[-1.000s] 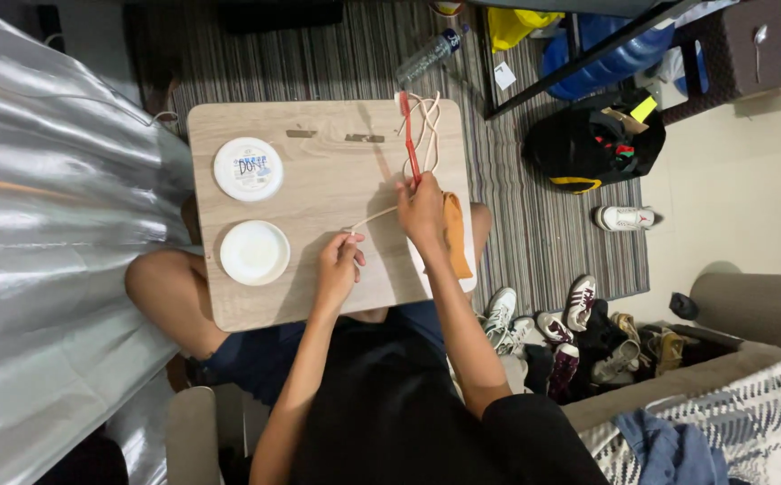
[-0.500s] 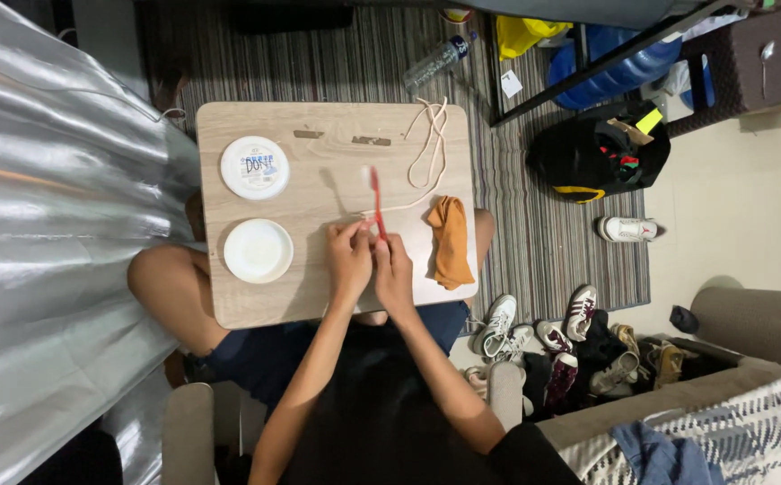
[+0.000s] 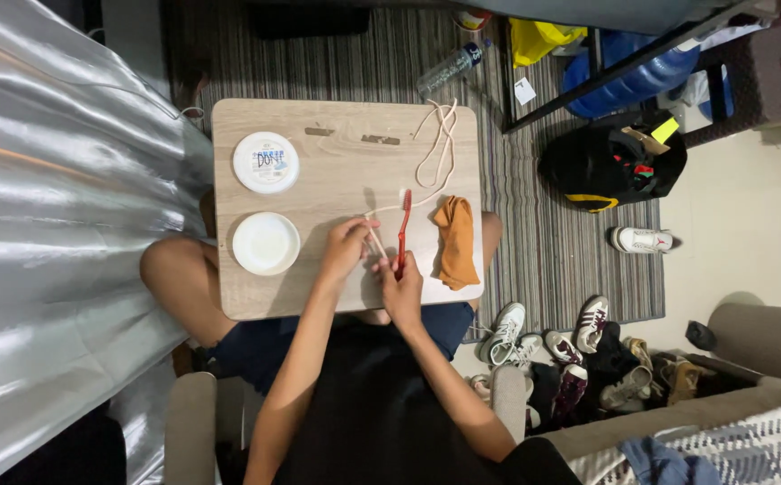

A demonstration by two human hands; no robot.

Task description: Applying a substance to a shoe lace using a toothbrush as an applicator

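head | left hand (image 3: 347,244) fingers pinch end of cream flat shoelace (image 3: 435,148) | right hand (image 3: 402,286) fingers closed round handle of red plastic toothbrush (image 3: 404,224), upright, near counter's (image 3: 337,180) near edge | lace loops toward far right corner | orange cloth (image 3: 456,241) at right edge | two round white tubs (image 3: 266,242) along left edge

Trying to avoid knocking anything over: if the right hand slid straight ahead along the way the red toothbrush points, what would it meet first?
Probably the cream shoelace: the right hand holds the red toothbrush pointing up the light wooden table, and the lace loops just beyond its head. Height above the table is unclear.
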